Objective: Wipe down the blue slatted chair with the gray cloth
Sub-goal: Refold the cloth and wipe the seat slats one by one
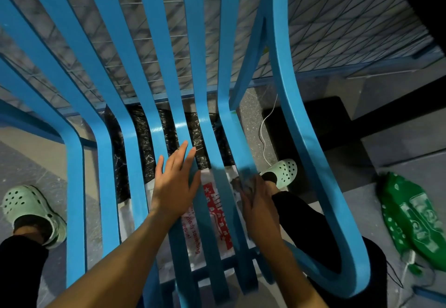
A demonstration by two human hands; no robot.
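Two hands on the blue chair (75, 187), the cloth (246, 179) at its right side.
A pale green clog (29, 208) stands on the floor left of the chair. The left hand (173, 184) lies flat across the middle slats, fingers straight, holding nothing. The right hand (259, 213) curls round the gray cloth, bunched against a slat near the chair's right edge. A green bag (410, 216) lies on the floor beyond that edge.

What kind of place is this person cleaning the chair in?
Probably an indoor storage or utility corner: blue-framed wire mesh panels stand behind the blue slatted chair, and a green printed plastic bag lies on the speckled gray floor.
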